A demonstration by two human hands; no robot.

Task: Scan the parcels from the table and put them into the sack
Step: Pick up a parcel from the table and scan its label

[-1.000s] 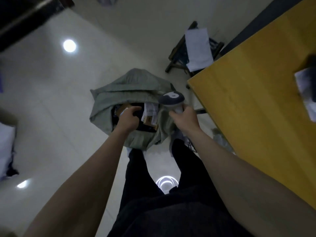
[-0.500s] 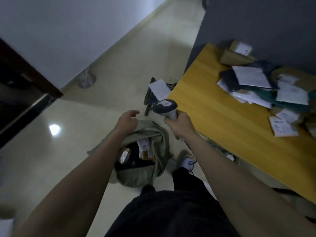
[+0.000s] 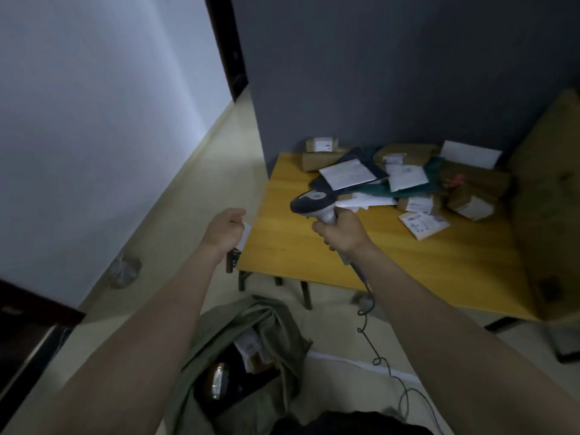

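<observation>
My right hand (image 3: 340, 230) grips a grey handheld barcode scanner (image 3: 314, 202) above the yellow table (image 3: 392, 262); its cable trails down to the floor. My left hand (image 3: 224, 229) hangs empty with loosely curled fingers, just left of the table's left edge. A heap of parcels (image 3: 405, 180), brown boxes, dark bags and white-labelled envelopes, lies at the table's far side against the grey wall. The olive-green sack (image 3: 251, 324) lies open on the floor below my arms, with several parcels (image 3: 232, 368) showing inside.
A grey wall stands behind the table and a white wall runs along the left. A dark stool (image 3: 233, 260) with a white paper peeks out behind my left hand. A scanner cable (image 3: 379, 362) snakes across the floor. A dark doorframe (image 3: 31, 328) sits low left.
My view has swung up from the sack to the table. My left hand has left the sack and risen empty; my right hand has carried the scanner up over the table.
</observation>
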